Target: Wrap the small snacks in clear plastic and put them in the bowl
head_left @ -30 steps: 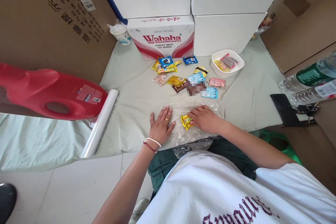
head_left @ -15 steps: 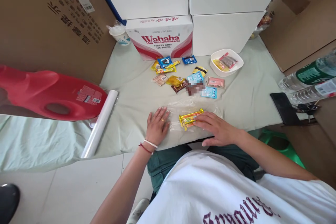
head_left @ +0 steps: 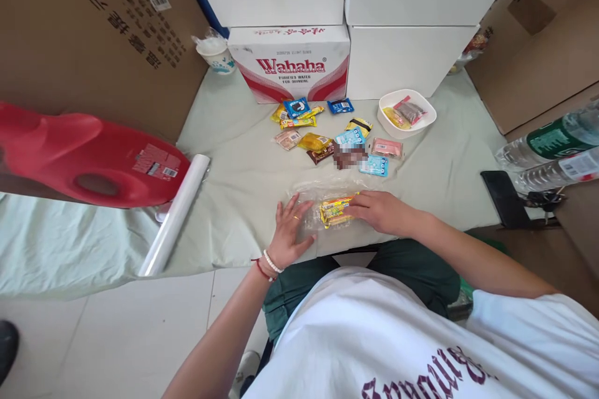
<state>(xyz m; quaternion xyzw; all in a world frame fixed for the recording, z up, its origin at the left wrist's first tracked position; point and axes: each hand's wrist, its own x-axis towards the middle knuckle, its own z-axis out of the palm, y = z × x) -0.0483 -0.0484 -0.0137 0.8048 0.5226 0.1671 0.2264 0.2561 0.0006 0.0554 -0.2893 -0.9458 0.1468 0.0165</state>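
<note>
Yellow snack packets (head_left: 334, 212) lie close together on a sheet of clear plastic film (head_left: 309, 187) near the table's front edge. My right hand (head_left: 384, 212) has its fingers curled over the packets' right end, covering part of them. To their left, my left hand (head_left: 291, 234) is open, its fingers spread at the film's left edge. Beyond the film lie several other wrapped snacks, among them a pink packet (head_left: 387, 148), a light blue packet (head_left: 374, 165) and a yellow packet (head_left: 315, 142).
A white bowl (head_left: 384, 98) holding packets stands at the back right, beside a Wahaha carton (head_left: 290, 68). On the left are a roll of film (head_left: 175, 218) and a red jug (head_left: 135, 143). A phone (head_left: 504, 198) and plastic bottles (head_left: 556, 137) are on the right.
My right hand's fingers have drawn in over the packets, which now sit more squarely together. My left hand has turned and lifted its palm, thumb spreading away from the fingers.
</note>
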